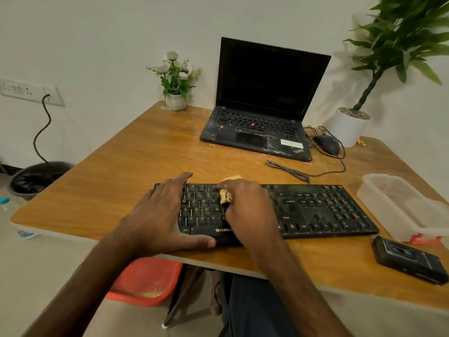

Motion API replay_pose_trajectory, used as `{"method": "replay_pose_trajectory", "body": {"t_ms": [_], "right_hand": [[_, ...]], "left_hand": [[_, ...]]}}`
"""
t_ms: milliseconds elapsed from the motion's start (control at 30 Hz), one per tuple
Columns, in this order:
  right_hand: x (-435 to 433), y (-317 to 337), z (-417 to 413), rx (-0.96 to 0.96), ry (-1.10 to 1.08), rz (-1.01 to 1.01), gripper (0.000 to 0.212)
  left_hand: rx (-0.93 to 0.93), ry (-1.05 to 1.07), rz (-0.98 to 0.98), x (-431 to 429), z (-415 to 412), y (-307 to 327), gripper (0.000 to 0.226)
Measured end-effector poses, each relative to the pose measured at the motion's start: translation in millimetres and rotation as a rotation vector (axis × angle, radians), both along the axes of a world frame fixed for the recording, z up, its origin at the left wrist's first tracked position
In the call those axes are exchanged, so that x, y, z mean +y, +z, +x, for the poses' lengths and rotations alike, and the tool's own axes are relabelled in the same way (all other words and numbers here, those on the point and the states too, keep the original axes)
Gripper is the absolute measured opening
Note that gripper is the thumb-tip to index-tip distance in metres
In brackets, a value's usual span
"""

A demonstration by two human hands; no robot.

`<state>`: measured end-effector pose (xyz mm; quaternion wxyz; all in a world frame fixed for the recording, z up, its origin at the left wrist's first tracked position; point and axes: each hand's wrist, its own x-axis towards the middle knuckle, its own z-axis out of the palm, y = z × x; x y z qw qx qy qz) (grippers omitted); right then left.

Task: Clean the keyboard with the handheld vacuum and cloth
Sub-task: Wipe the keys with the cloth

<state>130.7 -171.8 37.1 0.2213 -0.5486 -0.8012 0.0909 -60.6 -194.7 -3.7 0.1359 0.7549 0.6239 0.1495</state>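
A black keyboard (315, 210) lies across the near part of the wooden table (150, 152). My left hand (160, 215) grips its left end, fingers spread over the far edge and thumb along the front edge. My right hand (245, 205) holds a bunched yellow cloth (227, 194) against the keys in the left half of the keyboard. Most of the cloth is hidden under my fingers. A black handheld vacuum (408, 260) lies flat on the table at the near right, apart from both hands.
An open black laptop (262, 117) stands at the back, with a wired mouse (326, 143) and loose cable to its right. A clear plastic box (401, 205) sits right of the keyboard. Two potted plants (176, 79) (352, 125) stand at the back. An orange bin (145, 280) is under the table.
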Motion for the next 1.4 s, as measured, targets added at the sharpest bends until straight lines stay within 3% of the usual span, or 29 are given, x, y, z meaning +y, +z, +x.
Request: {"method": "replay_pose_trajectory", "body": {"t_ms": [100,233,333,500,633,733,800,900,1033,1133,1300,1400], "right_hand": [[-8.9,-2.7,13.8,0.087,0.112,-0.052,0.056],[1.7,-1.9,55.4,0.249,-0.031,0.062,0.057],[-2.8,-4.8,61.1,0.132,-0.083,0.074,0.056],[-40.4,-5.3,43.9,0.014,0.096,-0.01,0.059],[-50.6,5.3,49.9,0.132,0.223,-0.134,0.061],[-15.9,7.9,66.9,0.293,0.068,0.059,0.061],[4.1,6.5,68.3,0.214,-0.02,0.134,0.058],[3.5,-4.1,56.6,0.099,-0.021,0.043,0.051],[-32.3,-8.8,43.5,0.038,0.14,-0.003,0.062],[-52.9,-5.6,48.0,0.104,0.266,-0.097,0.066],[-14.2,-1.7,68.3,0.199,0.037,0.202,0.063],[3.2,-8.0,66.0,0.141,0.025,0.123,0.055]], "left_hand": [[-0.022,-0.005,0.005,-0.4,-0.2,-0.2,0.146],[-0.048,0.003,0.012,-2.4,-0.1,0.5,0.144],[-0.044,0.007,0.013,-2.5,1.4,0.8,0.144],[-0.024,0.01,0.012,0.6,1.6,0.1,0.145],[-0.01,0.007,0.02,-0.5,0.9,-0.5,0.145],[-0.026,0.012,0.023,-1.3,0.3,-1.1,0.144],[-0.037,0.011,0.028,-1.6,0.6,-1.1,0.144],[-0.039,0.011,0.026,-1.6,1.4,-0.1,0.143],[-0.03,0.015,0.017,0.2,1.0,-1.1,0.143],[-0.014,0.008,0.016,0.4,1.2,-0.9,0.143],[-0.019,0.01,0.04,-0.5,1.8,-1.0,0.143],[-0.015,0.011,0.043,-0.9,1.0,-1.3,0.143]]}}
